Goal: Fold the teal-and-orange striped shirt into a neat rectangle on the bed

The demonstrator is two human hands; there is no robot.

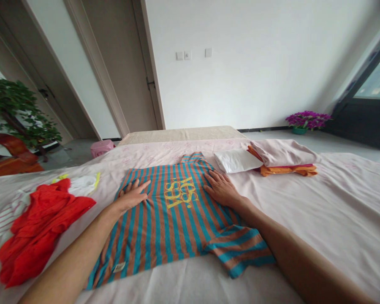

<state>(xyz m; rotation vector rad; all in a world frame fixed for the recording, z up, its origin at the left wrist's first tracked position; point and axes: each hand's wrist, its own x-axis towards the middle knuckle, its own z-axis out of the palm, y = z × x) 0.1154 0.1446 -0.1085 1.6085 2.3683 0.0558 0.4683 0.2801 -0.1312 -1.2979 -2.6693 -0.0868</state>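
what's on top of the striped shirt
The left hand and right hand lie on the striped shirt, either side of its yellow lettering. Cloth beneath them is covered, unseen.

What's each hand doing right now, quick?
Left hand: open, resting on the striped shirt, left of the yellow lettering.
Right hand: open, palm down on the same shirt, right of the lettering.

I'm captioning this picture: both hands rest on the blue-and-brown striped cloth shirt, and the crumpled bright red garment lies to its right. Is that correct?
Not quite: the head view shows the red garment lying to the left of the striped shirt. The left hand and right hand do rest on the shirt.
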